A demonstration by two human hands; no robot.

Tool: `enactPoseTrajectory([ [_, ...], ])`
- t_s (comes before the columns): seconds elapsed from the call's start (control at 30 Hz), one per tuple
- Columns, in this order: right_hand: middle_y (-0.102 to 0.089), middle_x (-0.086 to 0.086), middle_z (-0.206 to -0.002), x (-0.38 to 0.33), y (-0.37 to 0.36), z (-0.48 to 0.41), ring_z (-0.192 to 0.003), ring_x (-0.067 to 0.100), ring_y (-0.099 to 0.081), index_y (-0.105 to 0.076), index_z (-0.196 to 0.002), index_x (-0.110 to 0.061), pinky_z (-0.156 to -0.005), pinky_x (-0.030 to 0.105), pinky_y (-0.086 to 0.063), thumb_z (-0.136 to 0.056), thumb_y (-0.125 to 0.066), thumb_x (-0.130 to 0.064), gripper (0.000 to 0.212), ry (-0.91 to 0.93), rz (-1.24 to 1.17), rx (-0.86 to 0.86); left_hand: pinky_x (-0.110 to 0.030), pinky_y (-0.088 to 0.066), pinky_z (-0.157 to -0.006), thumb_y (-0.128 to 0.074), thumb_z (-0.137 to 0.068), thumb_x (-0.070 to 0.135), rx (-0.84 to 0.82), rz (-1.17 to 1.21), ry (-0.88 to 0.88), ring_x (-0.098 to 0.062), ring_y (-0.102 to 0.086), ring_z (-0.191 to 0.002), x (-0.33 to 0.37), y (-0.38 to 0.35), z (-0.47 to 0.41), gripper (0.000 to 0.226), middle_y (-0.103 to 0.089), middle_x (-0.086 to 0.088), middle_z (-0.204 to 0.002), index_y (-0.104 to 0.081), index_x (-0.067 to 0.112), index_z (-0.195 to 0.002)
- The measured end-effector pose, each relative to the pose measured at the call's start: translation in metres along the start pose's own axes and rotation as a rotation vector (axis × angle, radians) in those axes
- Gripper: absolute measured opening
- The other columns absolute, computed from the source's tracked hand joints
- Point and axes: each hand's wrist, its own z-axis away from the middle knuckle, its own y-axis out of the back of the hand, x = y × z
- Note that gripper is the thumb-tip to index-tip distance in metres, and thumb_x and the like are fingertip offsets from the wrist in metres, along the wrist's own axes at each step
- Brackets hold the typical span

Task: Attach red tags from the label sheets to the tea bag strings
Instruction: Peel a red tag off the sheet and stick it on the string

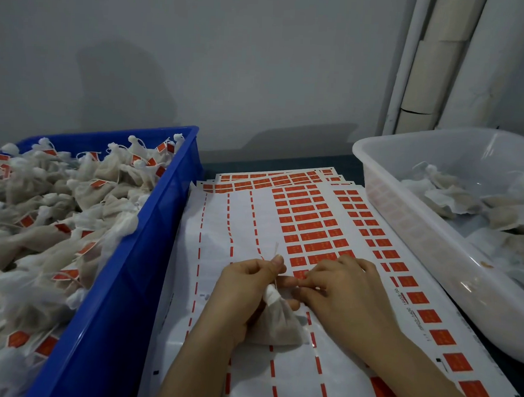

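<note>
One loose pinch could spoil this: my left hand [247, 285] nips the string [276, 248], its tea bag [278, 326] lying on the label sheet [216, 226], while my right hand [344, 290] works curled fingertips at a red tag [300, 273], gripped or not I cannot tell, which may fold onto itself.

The label sheets [247, 215] lie stacked at centre, running from the near edge back toward the wall [231, 60]. The crate [129, 282] stands directly left of the stack and is heaped with tagged tea bags [57, 205]. The tub [405, 212] stands to the right (its wall borders the stack's right edge) and holds loose tea bags [455, 196]. Pipes [438, 62] rise behind the tub. Unused tags [311, 225] occupy the right half of the top sheet. Over its near centre, the left hand [243, 291] and right hand [341, 290] meet, with one tea bag [278, 323] resting on the sheet between them.
</note>
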Motion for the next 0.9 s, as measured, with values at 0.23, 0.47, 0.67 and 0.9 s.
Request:
enactPoseTrajectory([
  [0.23,-0.057,-0.023,-0.114,0.005,-0.003,-0.001,-0.104,-0.001,-0.043,-0.062,-0.110,-0.040,-0.101,0.024,-0.024,-0.090,-0.040,-0.053,0.033,0.001,-0.044,0.023,-0.036,-0.059,-0.077,-0.061,-0.083,0.040,-0.005,0.009,0.006,-0.025,-0.070,-0.086,0.001,0.000,0.001,0.024,-0.074,0.002,-0.093,-0.069,0.019,-0.091],
  [0.47,-0.057,-0.022,-0.117,0.009,0.001,-0.003,-0.107,0.001,-0.045,-0.061,-0.110,-0.039,-0.103,0.025,-0.024,-0.089,-0.040,-0.055,0.034,-0.024,-0.056,0.035,-0.022,-0.053,-0.048,-0.060,-0.086,0.035,-0.043,0.077,0.018,-0.021,-0.071,-0.062,0.003,0.001,0.004,0.022,-0.075,0.004,-0.075,-0.067,0.015,-0.091],
  [0.67,-0.058,-0.025,-0.115,0.011,0.000,-0.004,-0.104,0.000,-0.044,-0.063,-0.107,-0.042,-0.100,0.026,-0.026,-0.084,-0.043,-0.061,0.036,-0.037,-0.086,0.022,-0.027,-0.057,-0.055,-0.061,-0.085,0.038,-0.002,0.052,0.015,-0.023,-0.072,-0.067,0.002,0.001,0.003,0.020,-0.074,0.007,-0.078,-0.066,0.019,-0.088],
  [0.9,-0.059,-0.024,-0.109,0.009,-0.005,-0.005,-0.099,0.000,-0.042,-0.064,-0.101,-0.041,-0.098,0.025,-0.026,-0.081,-0.049,-0.062,0.033,-0.050,-0.085,0.047,-0.035,-0.057,-0.080,-0.062,-0.086,0.041,0.073,-0.146,-0.146,-0.017,-0.066,-0.083,-0.008,-0.002,0.003,0.021,-0.069,0.014,-0.081,-0.070,0.022,-0.080],
])
